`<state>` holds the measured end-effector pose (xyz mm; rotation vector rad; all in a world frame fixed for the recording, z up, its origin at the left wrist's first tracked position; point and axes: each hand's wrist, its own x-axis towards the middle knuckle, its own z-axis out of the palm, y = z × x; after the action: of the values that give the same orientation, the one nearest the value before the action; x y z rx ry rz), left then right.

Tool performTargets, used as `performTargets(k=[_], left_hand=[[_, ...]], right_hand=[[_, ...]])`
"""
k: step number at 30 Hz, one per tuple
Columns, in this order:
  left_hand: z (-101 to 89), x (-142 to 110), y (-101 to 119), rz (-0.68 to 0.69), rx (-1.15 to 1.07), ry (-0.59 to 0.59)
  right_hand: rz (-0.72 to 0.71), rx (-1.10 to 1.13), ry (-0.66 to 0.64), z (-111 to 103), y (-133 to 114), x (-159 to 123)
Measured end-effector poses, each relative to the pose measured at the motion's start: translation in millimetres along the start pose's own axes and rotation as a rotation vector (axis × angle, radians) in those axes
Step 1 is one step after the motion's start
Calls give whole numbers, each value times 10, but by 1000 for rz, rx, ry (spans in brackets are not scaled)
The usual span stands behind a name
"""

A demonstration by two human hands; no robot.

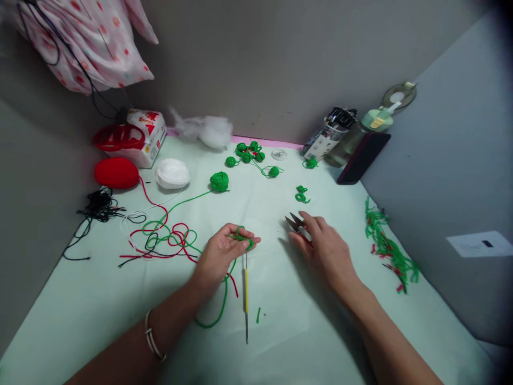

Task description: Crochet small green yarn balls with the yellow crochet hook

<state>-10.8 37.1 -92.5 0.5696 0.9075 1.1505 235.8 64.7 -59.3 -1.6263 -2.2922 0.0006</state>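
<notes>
And there was the green yarn piece (250,244), pinched in the left grip (224,249), seemingly soft and light, best held by its edge, while the right grip (326,248) clasped dark scissors (297,220)!

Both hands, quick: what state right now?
Left hand: closed, pinching a small green yarn piece.
Right hand: closed, holding scissors, blades apart.

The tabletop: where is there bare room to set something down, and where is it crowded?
Bare: front left, between the yarn tangle and left forearm; centre front, between the green snippet and right forearm. Crowded: back left, with the red ball and white ball; back right, with the bottle and dark slab.
</notes>
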Motion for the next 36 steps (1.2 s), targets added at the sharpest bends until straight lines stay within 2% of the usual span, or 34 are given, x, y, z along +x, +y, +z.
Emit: performTargets(k=[2, 4, 6, 8, 12, 17, 19, 22, 26, 30, 33, 36], left_hand=[[5, -6, 1, 1, -3, 0], [14, -15, 3, 4, -4, -2], [26, -28, 7, 7, -2, -2], [39, -44, 11, 12, 1, 0], [58, -77, 24, 19, 6, 2], [85, -116, 52, 28, 14, -12], [115, -141, 76, 26, 15, -27], [196, -207, 141, 24, 27, -67], [349, -343, 266, 48, 56, -148], [501, -503, 361, 57, 96, -233], [602, -629, 378, 54, 122, -269], [690, -758, 357, 59, 131, -294]], right_hand=[[-191, -91, 88, 2, -18, -70], [-407, -51, 95, 5, -167, -165], [-595, 47, 29, 11, -393, -256], [-712, 98, -29, 27, -609, -320], [-818, 62, -27, 94, -805, -345], [-848, 37, 41, 127, -733, -318], [-803, 91, 95, 80, -702, -316], [-629, 290, 160, -64, -683, -322], [-288, 697, 172, -322, -676, -357], [73, 1040, 92, -489, -644, -447], [194, 1257, 119, -534, -615, -537], [245, 1396, 196, -584, -616, -621]])
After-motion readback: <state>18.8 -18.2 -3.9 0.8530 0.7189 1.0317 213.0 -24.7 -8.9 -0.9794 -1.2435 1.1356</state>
